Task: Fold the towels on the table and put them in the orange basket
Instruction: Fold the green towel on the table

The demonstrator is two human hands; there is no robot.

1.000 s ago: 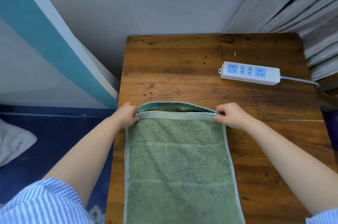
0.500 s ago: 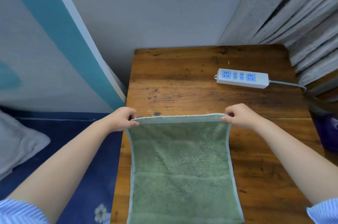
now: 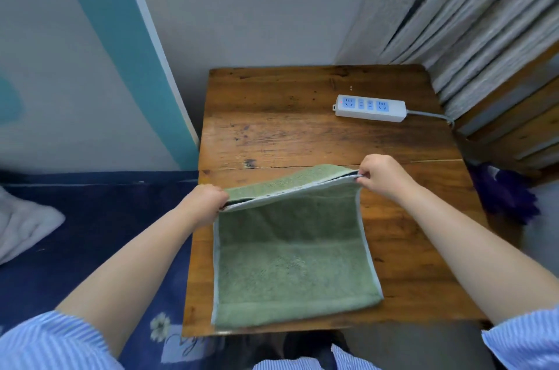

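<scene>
Brown wooden table [image 3: 302,133], worn and scratched, set against a grey wall, with pale pleated curtain [image 3: 472,15] to the far right. To the left, a white-and-teal board [image 3: 90,61] leaning on the wall above dark blue bedding [image 3: 99,218] with a flower print, and a white quilted cloth [image 3: 21,224] at the far left edge.

Green towel [image 3: 290,257] lying on the near half of the table, near edge almost at the table's front edge, pale trim along both long sides. Far part lifted off the wood and doubled over, so two layers show at the raised edge; that edge slanting, higher on the right than on the left.

Left hand [image 3: 205,203] at the towel's far left corner, fingers curled, grip closed on the trim. Right hand [image 3: 381,176] at the far right corner, thumb and fingers pinching the doubled edge, grip closed on it likewise. Both forearms bare, blue-striped sleeves [image 3: 45,342] at the bottom corners.

White power strip [image 3: 370,108] with blue sockets on the far right of the table, well apart from the towel, grey cable trailing right toward the curtain. Something purple [image 3: 502,197] beyond the table's right edge, too blurred to tell.
</scene>
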